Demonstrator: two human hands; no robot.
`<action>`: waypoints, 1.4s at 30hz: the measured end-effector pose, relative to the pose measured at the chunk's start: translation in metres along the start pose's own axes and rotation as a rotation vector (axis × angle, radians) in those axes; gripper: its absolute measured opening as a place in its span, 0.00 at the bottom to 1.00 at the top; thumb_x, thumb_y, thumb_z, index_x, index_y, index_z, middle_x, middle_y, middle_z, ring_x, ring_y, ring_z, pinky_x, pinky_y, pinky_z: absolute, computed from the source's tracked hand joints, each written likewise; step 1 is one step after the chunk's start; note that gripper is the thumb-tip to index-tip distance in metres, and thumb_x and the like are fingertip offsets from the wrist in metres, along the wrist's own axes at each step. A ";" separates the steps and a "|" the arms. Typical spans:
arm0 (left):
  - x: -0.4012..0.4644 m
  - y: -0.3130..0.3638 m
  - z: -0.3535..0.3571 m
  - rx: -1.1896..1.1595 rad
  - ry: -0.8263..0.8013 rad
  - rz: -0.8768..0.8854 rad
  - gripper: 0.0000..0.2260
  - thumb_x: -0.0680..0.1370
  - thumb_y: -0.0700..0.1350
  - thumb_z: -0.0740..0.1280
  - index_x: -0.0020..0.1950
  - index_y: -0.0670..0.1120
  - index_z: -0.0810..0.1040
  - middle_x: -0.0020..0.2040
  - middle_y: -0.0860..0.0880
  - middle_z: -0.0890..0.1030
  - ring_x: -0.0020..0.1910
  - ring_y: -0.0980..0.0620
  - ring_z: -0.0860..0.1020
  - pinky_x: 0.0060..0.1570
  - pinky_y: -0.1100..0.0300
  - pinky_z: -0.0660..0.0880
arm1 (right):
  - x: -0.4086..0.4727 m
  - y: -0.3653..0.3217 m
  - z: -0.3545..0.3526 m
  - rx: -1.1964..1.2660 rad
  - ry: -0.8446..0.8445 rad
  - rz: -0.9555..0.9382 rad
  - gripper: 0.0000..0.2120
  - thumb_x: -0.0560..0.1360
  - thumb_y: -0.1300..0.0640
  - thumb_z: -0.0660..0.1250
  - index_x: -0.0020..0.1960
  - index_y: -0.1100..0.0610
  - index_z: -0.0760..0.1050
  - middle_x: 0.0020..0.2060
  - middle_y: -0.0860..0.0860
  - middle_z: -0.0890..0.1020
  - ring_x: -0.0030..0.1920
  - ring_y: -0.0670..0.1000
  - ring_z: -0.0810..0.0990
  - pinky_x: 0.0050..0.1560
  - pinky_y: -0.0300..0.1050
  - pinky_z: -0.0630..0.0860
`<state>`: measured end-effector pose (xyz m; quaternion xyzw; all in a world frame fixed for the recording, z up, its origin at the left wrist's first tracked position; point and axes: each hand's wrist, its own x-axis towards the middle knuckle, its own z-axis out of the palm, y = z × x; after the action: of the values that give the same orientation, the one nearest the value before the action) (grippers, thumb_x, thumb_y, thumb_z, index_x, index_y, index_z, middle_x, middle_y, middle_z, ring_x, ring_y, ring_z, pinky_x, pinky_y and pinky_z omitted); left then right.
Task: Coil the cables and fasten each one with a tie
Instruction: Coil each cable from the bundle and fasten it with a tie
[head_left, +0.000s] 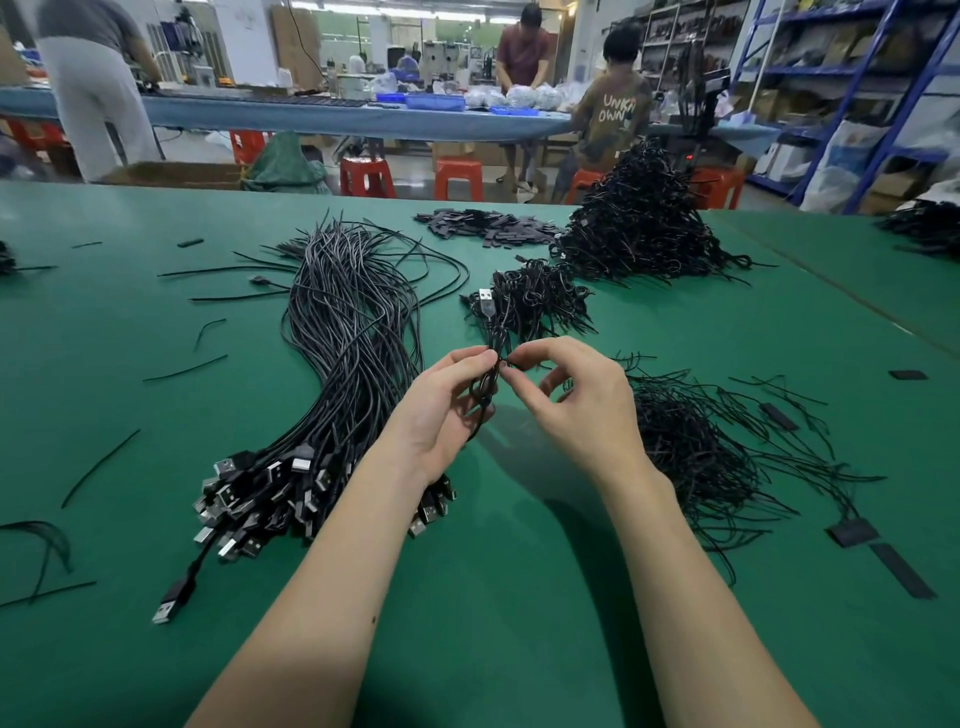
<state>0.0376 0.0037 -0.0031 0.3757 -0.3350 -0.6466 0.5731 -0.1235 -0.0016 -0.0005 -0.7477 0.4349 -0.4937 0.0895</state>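
My left hand (447, 405) grips a coiled black USB cable (488, 338) above the green table (519, 597), its plug pointing away from me. My right hand (576, 389) pinches a thin black tie (511, 365) at the coil's middle with thumb and forefinger. To the left lies a long bundle of loose black cables (343, 353) with their USB plugs (260, 499) toward me. A heap of loose ties (696, 452) lies at my right. Just beyond my hands sits a small pile of tied coils (535, 299), and a big pile (639, 223) rises behind it.
Flat black strips (488, 226) lie at the far middle of the table. Stray ties (98, 467) are scattered at the left. Black flat pieces (878, 551) lie at the right. Several people work at a far table (311, 117); red stools (457, 176) and shelves (857, 78) stand beyond.
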 end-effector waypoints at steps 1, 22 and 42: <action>0.000 0.000 0.000 0.013 0.003 0.002 0.03 0.77 0.42 0.71 0.48 0.49 0.79 0.40 0.51 0.81 0.37 0.55 0.77 0.41 0.61 0.73 | 0.001 0.000 0.002 0.010 0.014 0.028 0.03 0.76 0.48 0.74 0.47 0.46 0.83 0.43 0.38 0.84 0.36 0.44 0.80 0.39 0.38 0.75; 0.000 0.002 -0.001 -0.053 0.019 -0.010 0.02 0.78 0.42 0.70 0.48 0.48 0.79 0.40 0.51 0.84 0.34 0.57 0.78 0.32 0.65 0.74 | -0.005 -0.001 0.001 -0.101 0.045 -0.037 0.05 0.76 0.46 0.74 0.50 0.44 0.82 0.46 0.38 0.83 0.34 0.43 0.80 0.37 0.44 0.79; 0.041 0.004 0.022 0.458 0.314 0.303 0.05 0.80 0.47 0.69 0.49 0.50 0.73 0.46 0.51 0.86 0.41 0.55 0.78 0.42 0.58 0.74 | 0.000 0.007 0.015 0.638 0.033 0.909 0.12 0.78 0.46 0.71 0.44 0.54 0.84 0.35 0.46 0.85 0.27 0.45 0.73 0.32 0.40 0.68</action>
<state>0.0181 -0.0373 0.0068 0.5361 -0.4313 -0.3958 0.6082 -0.1148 -0.0103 -0.0114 -0.4129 0.5441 -0.5241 0.5087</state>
